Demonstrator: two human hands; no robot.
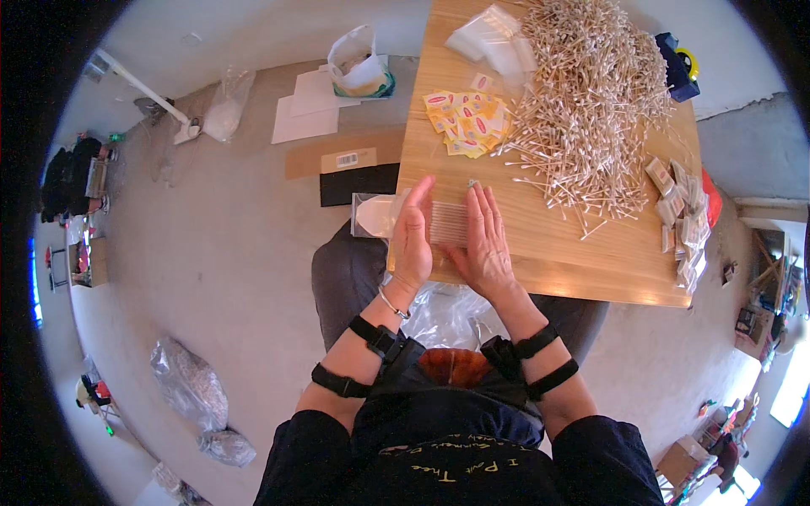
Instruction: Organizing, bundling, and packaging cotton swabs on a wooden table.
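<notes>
At the frame's lower centre, a black short-sleeved T-shirt (295, 472) bears yellow lettering (444, 476). Two black straps (342, 381) ring each forearm (353, 357); a silver bracelet (391, 305) circles the left wrist (406, 285). Dark grey trousers (337, 287) show mid-frame.

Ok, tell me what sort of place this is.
Probably a makeshift packing workroom: a large heap of cotton swabs, clear plastic bags and yellow printed cards share a wooden table.

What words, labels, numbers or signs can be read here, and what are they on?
Black shirt: yellow lettering, partly legible; I won't copy it out.
Yellow-and-white cards: red oval marks, print too small to read.
Brown cardboard: barcode label, too small to read.
</notes>
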